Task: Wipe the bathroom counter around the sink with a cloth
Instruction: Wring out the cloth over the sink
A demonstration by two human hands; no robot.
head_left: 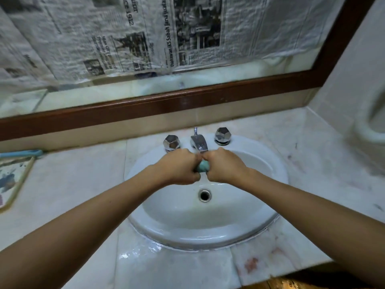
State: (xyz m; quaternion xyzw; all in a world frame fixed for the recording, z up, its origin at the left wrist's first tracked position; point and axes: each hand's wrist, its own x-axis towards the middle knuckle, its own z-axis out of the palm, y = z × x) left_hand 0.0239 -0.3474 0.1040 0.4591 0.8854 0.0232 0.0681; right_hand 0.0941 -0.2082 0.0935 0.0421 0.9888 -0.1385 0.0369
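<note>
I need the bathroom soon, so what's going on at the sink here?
Both hands grip a small teal cloth: the left hand and right hand squeeze it between them over the sink, just below the spout, probably wringing it. The counter in front is wet; reddish stains mark its near right part.

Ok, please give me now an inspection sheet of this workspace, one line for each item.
Surface: pale counter, wet in front of the sink; reddish stain at front right.
Job's things: teal cloth bunched over the basin, just below the faucet.
Clutter: patterned tray and blue stick at far left.
Grippers: left hand and right hand both grip the cloth.
Cables: nothing seen.
Surroundings: wood-framed mirror, mostly covered by newspaper; chrome knobs beside the faucet.
</note>
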